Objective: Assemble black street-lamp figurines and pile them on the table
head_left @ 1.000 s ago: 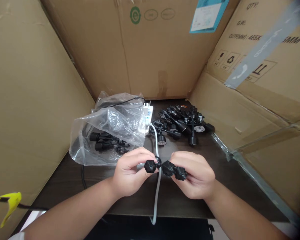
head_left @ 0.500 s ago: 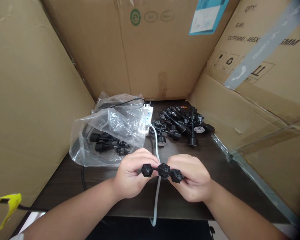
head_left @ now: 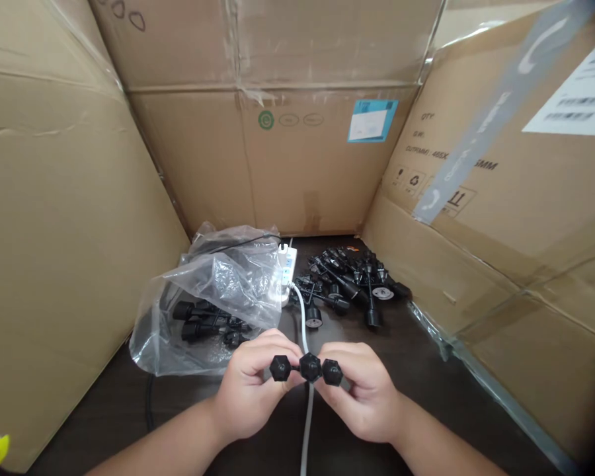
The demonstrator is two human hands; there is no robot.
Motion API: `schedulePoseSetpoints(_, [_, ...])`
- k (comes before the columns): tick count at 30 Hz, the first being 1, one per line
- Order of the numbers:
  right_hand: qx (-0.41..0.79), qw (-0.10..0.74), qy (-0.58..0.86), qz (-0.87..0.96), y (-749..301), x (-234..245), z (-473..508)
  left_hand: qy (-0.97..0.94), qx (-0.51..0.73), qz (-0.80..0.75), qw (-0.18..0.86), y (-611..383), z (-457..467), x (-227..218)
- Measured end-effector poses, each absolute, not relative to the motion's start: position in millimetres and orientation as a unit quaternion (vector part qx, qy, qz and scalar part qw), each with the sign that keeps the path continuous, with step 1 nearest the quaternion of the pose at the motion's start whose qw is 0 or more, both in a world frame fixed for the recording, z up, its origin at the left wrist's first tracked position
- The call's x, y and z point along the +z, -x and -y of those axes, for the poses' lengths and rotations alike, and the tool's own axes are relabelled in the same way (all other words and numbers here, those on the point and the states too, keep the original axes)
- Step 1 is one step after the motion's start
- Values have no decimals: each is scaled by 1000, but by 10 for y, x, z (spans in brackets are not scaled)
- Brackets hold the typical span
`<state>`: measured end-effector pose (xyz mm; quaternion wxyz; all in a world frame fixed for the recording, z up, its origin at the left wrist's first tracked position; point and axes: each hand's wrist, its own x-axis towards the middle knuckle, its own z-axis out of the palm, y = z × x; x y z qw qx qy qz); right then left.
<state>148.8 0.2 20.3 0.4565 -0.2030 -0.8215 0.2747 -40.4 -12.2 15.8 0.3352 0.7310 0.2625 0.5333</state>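
Seen end-on, a small black three-headed lamp post [head_left: 310, 367] is held between my two hands, its six-sided lantern tops in a nearly level row facing me. My left hand [head_left: 250, 387] is closed around the left lantern's side, thumb and forefinger pinching behind the caps. From the other side my right hand [head_left: 364, 393] pinches the right lantern. The post and base beneath the caps are hidden by the caps and fingers. Beyond the hands, a pile of similar black lamp posts [head_left: 350, 281] with round bases lies on the dark table [head_left: 377, 370].
A clear plastic bag [head_left: 163, 344] with several black lamp posts inside lies at the left. A white power strip [head_left: 286, 268] stands beside it, its white cable [head_left: 306, 423] running toward me under the hands. Cardboard boxes [head_left: 297, 178] wall in the back and both sides.
The camera view has tilted up, so everything sits lower. The right lantern, tilted and lower before, now stands level with the other two. Both hands keep their hold.
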Motion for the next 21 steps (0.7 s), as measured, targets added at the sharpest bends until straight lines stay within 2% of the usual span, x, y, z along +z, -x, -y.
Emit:
schedulePoseSetpoints(6, [321, 420, 271, 805, -1548, 178, -128, -750, 539, -277, 264, 561, 27, 261])
schedulePoseSetpoints(8, [283, 425, 331, 794, -1571, 114, -221, -761, 528, -296, 232, 675, -21, 314])
schedulePoseSetpoints(13, [95, 400, 448, 794, -1669, -61, -491, -821, 457, -311, 145, 1138, -102, 432])
schedulePoseSetpoints(21, [16, 394, 489, 778, -1758, -143, -686, -859, 380, -341, -29, 1785, -90, 481])
